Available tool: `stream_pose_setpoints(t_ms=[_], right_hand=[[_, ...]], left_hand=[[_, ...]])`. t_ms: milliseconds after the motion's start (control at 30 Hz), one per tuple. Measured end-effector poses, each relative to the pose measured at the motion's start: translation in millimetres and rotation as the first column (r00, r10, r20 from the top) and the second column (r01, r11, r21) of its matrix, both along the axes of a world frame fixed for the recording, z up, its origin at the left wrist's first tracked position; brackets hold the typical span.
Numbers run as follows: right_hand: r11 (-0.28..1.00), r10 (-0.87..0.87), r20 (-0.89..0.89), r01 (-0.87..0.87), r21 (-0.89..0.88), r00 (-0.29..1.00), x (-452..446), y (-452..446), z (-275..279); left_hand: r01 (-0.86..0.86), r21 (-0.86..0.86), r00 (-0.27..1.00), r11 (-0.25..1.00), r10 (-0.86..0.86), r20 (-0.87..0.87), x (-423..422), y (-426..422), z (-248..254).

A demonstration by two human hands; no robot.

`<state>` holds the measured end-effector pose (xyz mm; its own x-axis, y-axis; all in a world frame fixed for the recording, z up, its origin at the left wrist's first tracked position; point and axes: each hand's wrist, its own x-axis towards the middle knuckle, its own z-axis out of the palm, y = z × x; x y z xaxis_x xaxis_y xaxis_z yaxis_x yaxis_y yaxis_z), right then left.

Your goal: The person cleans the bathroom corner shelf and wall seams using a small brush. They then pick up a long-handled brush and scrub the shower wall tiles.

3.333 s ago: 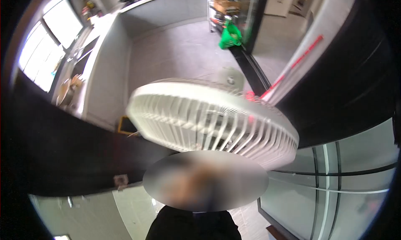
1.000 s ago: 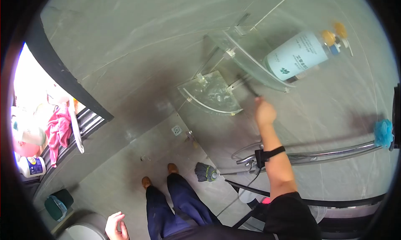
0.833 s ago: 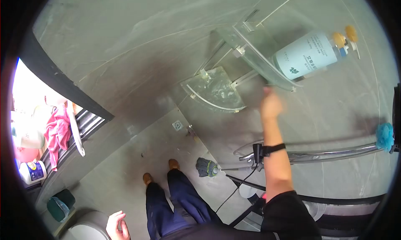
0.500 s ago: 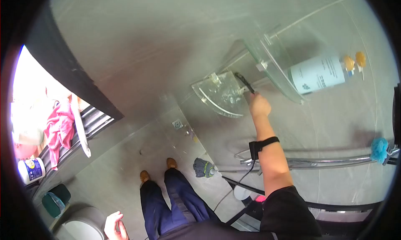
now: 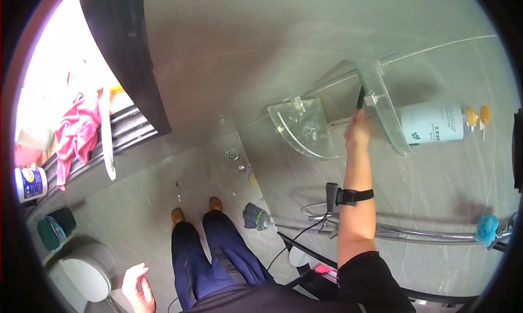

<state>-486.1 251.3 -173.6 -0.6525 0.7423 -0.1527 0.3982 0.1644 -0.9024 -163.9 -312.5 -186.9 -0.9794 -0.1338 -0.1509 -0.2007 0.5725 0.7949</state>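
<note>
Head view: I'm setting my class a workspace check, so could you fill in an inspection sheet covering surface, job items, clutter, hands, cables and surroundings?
Surface: lower glass shelf shows whitish marks.
Job's things: slim dark tool beside the upper glass shelf; contact unclear.
Clutter: pump bottle on the upper glass shelf; pink cloth and white tub by the window.
Hands: right hand grips the slim dark tool; left hand has no visible object.
Cables: black cable trails below the wrist strap.
Surroundings: mop head on the floor; blue bath puff by a metal bar.
</note>
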Motion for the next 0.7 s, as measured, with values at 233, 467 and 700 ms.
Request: stream_pose_setpoints(t_ms=[233,467,700], right_hand=[[0.748,0.053,0.182,0.082,-0.659,0.982,-19.0,-57.1,-55.8],[0.843,0.101,0.159,0.0,-0.538,0.982,-21.6,-55.7,-52.3],[0.942,0.011,-0.233,-0.088,-0.323,0.972,-24.6,-49.4,22.4]], left_hand=[[0.009,0.019,0.999,1.0,-0.009,-0.032,2.5,12.7,12.3],[-0.051,0.017,0.998,0.999,0.051,-0.025,25.9,14.0,2.9],[-0.12,0.024,0.993,0.992,0.121,-0.006,51.8,17.4,5.9]])
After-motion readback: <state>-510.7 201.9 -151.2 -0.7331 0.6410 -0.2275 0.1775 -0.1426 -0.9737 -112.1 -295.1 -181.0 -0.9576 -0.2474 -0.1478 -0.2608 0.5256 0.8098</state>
